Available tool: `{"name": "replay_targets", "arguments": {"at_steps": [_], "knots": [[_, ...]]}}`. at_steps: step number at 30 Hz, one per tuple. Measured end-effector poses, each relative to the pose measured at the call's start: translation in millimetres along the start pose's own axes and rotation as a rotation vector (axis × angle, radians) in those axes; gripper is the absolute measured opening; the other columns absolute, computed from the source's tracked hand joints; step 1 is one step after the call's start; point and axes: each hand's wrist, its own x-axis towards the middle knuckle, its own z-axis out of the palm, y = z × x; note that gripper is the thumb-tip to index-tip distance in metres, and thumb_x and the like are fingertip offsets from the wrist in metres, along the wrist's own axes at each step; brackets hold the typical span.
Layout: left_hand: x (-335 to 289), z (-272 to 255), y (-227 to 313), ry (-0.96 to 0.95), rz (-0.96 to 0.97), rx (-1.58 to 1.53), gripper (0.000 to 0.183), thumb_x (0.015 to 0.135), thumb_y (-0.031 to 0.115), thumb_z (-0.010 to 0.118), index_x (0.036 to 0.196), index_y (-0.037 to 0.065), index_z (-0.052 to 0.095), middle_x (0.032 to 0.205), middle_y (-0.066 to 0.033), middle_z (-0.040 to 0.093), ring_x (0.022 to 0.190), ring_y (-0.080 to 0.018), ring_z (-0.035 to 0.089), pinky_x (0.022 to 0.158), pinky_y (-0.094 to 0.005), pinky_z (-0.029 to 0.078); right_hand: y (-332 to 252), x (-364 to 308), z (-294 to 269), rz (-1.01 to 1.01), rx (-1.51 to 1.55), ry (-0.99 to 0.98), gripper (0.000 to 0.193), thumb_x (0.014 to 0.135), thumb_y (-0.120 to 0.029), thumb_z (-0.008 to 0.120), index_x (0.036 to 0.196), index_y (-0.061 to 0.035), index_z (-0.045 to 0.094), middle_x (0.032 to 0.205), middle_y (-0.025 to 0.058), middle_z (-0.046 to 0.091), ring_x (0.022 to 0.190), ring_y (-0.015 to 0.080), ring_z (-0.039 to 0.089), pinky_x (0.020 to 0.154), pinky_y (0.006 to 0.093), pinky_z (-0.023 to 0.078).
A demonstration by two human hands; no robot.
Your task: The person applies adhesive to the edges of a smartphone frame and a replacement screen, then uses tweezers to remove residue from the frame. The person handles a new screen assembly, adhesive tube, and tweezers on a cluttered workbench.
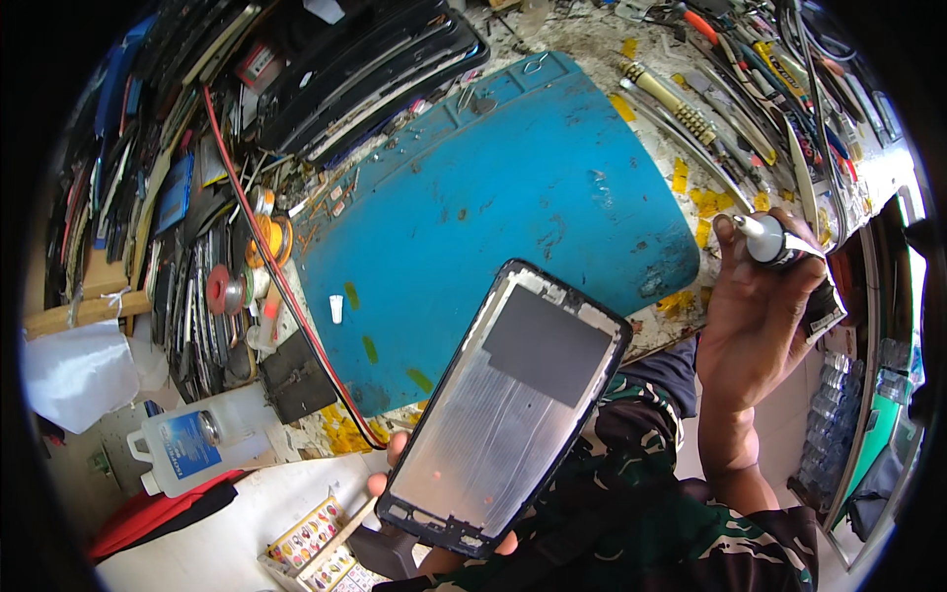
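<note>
My left hand (379,483) grips a phone frame (503,409) near its lower end, fingertips at its left edge and the rest of the hand mostly hidden behind it. The frame is tilted, black-rimmed, with a silvery inner face and a dark grey rectangle near its top. It overlaps the front edge of a blue work mat (473,197). On the right, my raised right hand (745,331) is closed round a glue tube (764,240) with a white pointed nozzle and a dark body. The nozzle is uncapped and apart from the frame. A small white cap (336,309) lies on the mat.
Stacks of phone parts (128,168) crowd the left, beside solder spools (271,240) and a red-black cable (266,247). A white plastic bottle (182,449) stands lower left. Tweezers and tools (769,89) fill the far right. Black panels (375,79) lie behind the mat.
</note>
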Motion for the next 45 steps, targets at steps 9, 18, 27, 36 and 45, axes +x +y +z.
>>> {"name": "replay_targets", "arguments": {"at_steps": [9,18,27,36,45], "knots": [[-25,-20,15,0.188,-0.514,-0.634,0.097,0.087,0.076,0.032,0.153,0.006,0.02,0.154,-0.0274,0.023,0.139,-0.0431,0.033,0.11,-0.0581,0.031,-1,4,13,-0.043,-0.04,0.091,0.042,0.102,-0.033,0.05,0.119,0.0054,0.055,0.105,0.0145,0.061,0.078,0.0156,0.06,0.075,0.0332,0.05],[-47,0,5,0.509,-0.606,-0.661,0.108,0.082,0.085,0.023,0.15,0.001,0.028,0.153,-0.0311,0.022,0.139,-0.0454,0.032,0.108,-0.0615,0.033,-8,5,18,-0.047,-0.081,0.107,0.043,0.1,-0.031,0.056,0.114,0.0089,0.059,0.087,0.0133,0.064,0.068,0.0158,0.061,0.063,0.0277,0.051],[-33,-6,13,0.491,-0.719,-0.774,0.116,0.079,0.086,0.027,0.153,-0.002,0.012,0.153,-0.029,0.024,0.138,-0.0434,0.034,0.107,-0.0612,0.034,-9,6,19,-0.033,-0.072,0.09,0.04,0.1,-0.029,0.055,0.114,0.0093,0.059,0.086,0.0136,0.064,0.068,0.0164,0.061,0.063,0.0281,0.05],[-28,-11,15,0.416,-0.742,-0.859,0.116,0.08,0.085,0.03,0.153,-0.002,0.01,0.151,-0.0287,0.027,0.137,-0.0428,0.034,0.108,-0.0609,0.033,-8,6,18,-0.034,-0.108,0.075,0.042,0.101,-0.031,0.055,0.114,0.0081,0.059,0.084,0.0118,0.064,0.068,0.0145,0.06,0.063,0.0267,0.049],[-27,-3,5,0.378,-0.557,-1.014,0.108,0.085,0.081,0.026,0.153,-0.002,0.011,0.153,-0.0297,0.023,0.14,-0.0435,0.031,0.111,-0.0615,0.029,-6,3,14,-0.022,-0.126,0.103,0.041,0.101,-0.032,0.054,0.116,0.0063,0.058,0.086,0.0101,0.064,0.068,0.0126,0.059,0.063,0.0249,0.048]]}}
